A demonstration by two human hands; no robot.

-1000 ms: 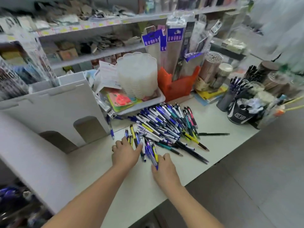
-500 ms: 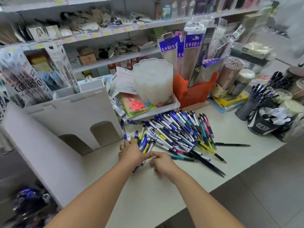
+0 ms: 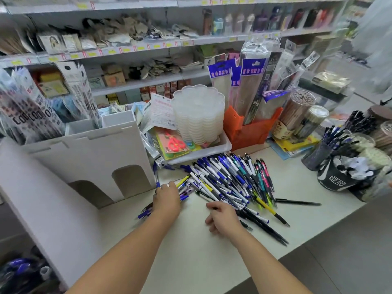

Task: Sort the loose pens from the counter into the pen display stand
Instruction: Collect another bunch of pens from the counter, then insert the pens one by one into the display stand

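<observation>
A big heap of loose pens, mostly blue and white with some yellow, pink and teal, lies on the pale counter. My left hand grips a small bundle of blue pens at the heap's left edge. Their ends stick out past my fingers and past my wrist. My right hand rests on the counter at the heap's front edge with loosely curled fingers, holding nothing. The white cardboard pen display stand stands just left of my left hand.
Behind the heap is a white tray carrying stacked clear palettes and scissors, with an orange bin beside it. Cups of pens and a black cup crowd the right. A lone black pen lies apart. The counter's front edge runs diagonally.
My hands, close together over the pens before, have parted. The left has drawn a bundle of pens leftward; the right has come away to the right, empty. The camera has tilted up.
</observation>
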